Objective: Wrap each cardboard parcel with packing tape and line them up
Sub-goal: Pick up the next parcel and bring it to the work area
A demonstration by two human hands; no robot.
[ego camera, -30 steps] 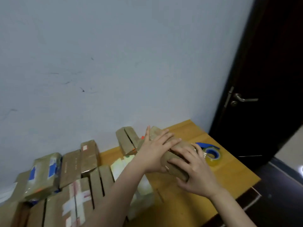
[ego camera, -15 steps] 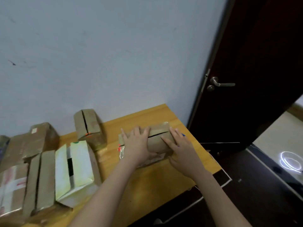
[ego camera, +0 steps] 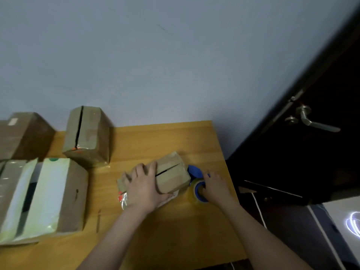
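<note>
- Left hand (ego camera: pixel 143 189) lies flat on the small parcel (ego camera: pixel 169 176), fingers (ego camera: pixel 145 169) spread apart and pressing on its top, thumb tucked along the near edge.
- Right hand (ego camera: pixel 214 187) is down on the tape roll (ego camera: pixel 198 190); its fingers curl into the roll's blue core, closed on the roll, though the exact grip is partly hidden.
- The parcel lies on the wooden worktop (ego camera: pixel 165 141), near its right end, with a dark slit running across its top and a shiny strip of tape with red marks at its left end.
- The tape roll sits touching the parcel's right side, a blue tab poking up behind it.
- Half a second ago both hands were on the parcel; now the right one has left it and gone to the roll, which was hidden then.
- The left hand stays planted on the parcel.
- Further left, an upright brown box (ego camera: pixel 87 136) stands by the wall, well apart from the hands; a pale-taped box (ego camera: pixel 48 197) lies nearer, and another brown box (ego camera: pixel 23 135) sits at the far left.
- A dark door (ego camera: pixel 311 143) stands to the right.
</note>
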